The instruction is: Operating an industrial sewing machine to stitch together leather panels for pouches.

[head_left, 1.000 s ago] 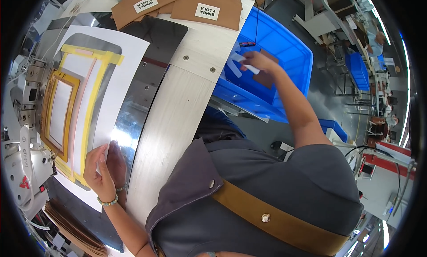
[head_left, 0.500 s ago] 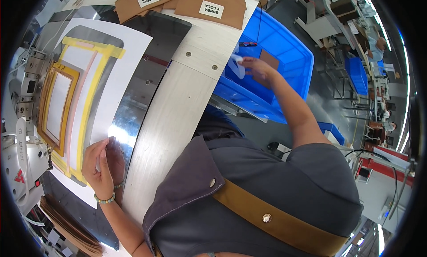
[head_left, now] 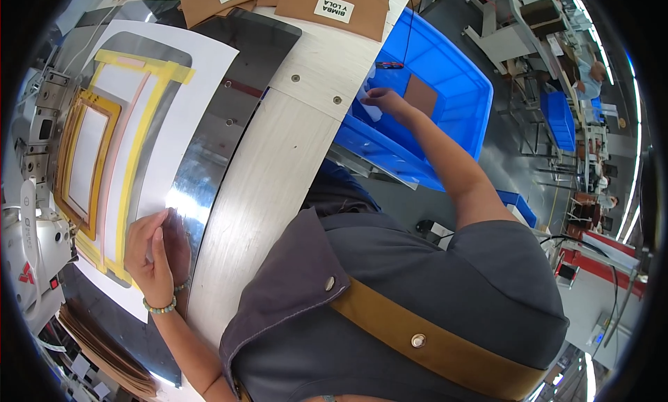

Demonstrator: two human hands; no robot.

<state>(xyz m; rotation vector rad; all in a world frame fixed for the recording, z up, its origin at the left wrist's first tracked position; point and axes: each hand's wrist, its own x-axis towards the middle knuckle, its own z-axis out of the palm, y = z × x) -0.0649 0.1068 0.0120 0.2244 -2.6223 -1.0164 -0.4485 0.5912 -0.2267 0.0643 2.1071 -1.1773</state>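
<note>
My left hand (head_left: 149,256), with a beaded bracelet at its wrist, rests at the edge of a shiny dark plate (head_left: 202,172). Its fingers are bent and drawn together; whatever they may hold is hidden. Beside it lies a white sheet (head_left: 202,68) carrying a grey template edged with yellow tape (head_left: 139,214). A yellowish rectangular frame (head_left: 109,148) sits on the template. My right hand (head_left: 391,103) reaches over a blue plastic bin (head_left: 463,89), fingers closed at a thin, whitish translucent piece (head_left: 372,112). A flat brown piece (head_left: 420,96) lies inside the bin.
A white sewing machine (head_left: 42,252) stands at the far left. Brown flat pieces with white labels (head_left: 299,5) lie at the table's far end. A stack of brown panels (head_left: 104,357) is at lower left. Another blue bin (head_left: 557,120) and workbenches stand across the aisle.
My right hand has shifted slightly left and farther over the bin's near side, its fingers closer together. My left hand has barely moved. The whole view has shifted a little.
</note>
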